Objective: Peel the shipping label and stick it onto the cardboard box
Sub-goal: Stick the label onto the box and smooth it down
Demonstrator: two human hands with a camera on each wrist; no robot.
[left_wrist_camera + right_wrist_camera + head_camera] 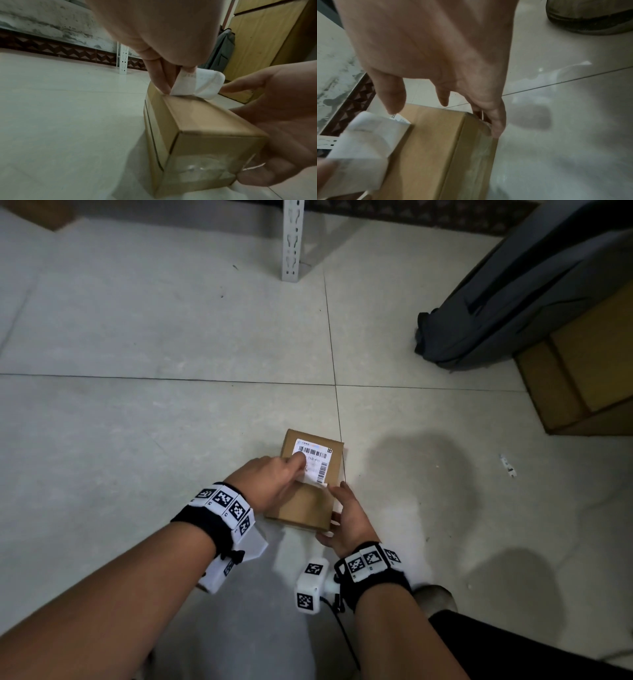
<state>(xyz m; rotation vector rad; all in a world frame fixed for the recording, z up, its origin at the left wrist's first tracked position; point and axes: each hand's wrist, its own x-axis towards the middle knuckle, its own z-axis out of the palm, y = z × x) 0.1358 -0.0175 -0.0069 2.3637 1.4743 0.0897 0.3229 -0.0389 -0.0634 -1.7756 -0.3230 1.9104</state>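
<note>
A small brown cardboard box (301, 508) lies on the tiled floor. A white shipping label (317, 453) with barcodes lies on the far half of its top, while its near edge curls up off the cardboard. My left hand (274, 477) reaches over from the left and pinches that raised part of the label (205, 83) between thumb and fingers (159, 75). My right hand (346, 508) grips the box's near right corner, thumb over the top and fingers (494, 128) down its right side. In the right wrist view the lifted label (364, 142) stands above the box (428, 148).
A white slotted metal post (293, 241) stands on the floor at the back. A grey bag (513, 302) leans over a large cardboard carton (582, 371) at the right. A paper scrap (508, 465) lies right of the box. My shoe (590, 16) is close behind.
</note>
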